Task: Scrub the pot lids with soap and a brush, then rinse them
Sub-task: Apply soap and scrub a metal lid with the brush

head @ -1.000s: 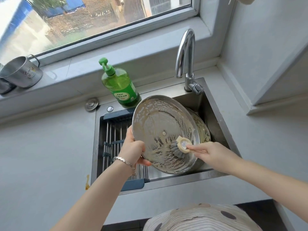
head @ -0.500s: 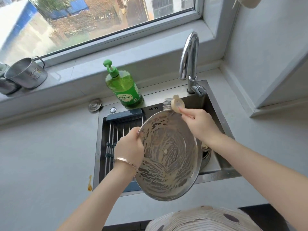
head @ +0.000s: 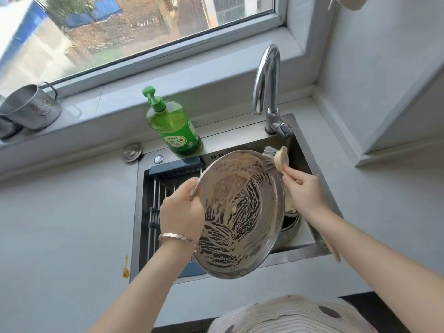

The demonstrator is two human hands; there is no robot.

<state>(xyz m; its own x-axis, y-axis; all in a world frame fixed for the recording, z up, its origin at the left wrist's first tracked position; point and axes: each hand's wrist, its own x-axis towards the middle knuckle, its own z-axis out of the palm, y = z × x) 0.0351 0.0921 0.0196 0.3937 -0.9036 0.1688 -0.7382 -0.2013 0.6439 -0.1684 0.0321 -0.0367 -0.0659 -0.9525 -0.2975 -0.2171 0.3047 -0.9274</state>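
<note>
A large steel pot lid (head: 237,212), its inner face streaked with soap foam, is held tilted over the sink (head: 242,138). My left hand (head: 181,212) grips its left rim. My right hand (head: 304,191) grips the handle of a round wooden brush (head: 280,159), whose bristles press on the lid's upper right rim. More steel ware (head: 292,222) lies in the basin behind the lid, mostly hidden.
A green dish soap bottle (head: 174,126) stands on the sink's back ledge. The chrome faucet (head: 268,90) arches over the basin's right side. A drain rack (head: 165,186) fills the sink's left part. A steel mug (head: 28,108) sits on the windowsill.
The lid has tipped from facing me upright to lying lower and flatter. The brush moved from the lid's lower middle up to its top right rim.
</note>
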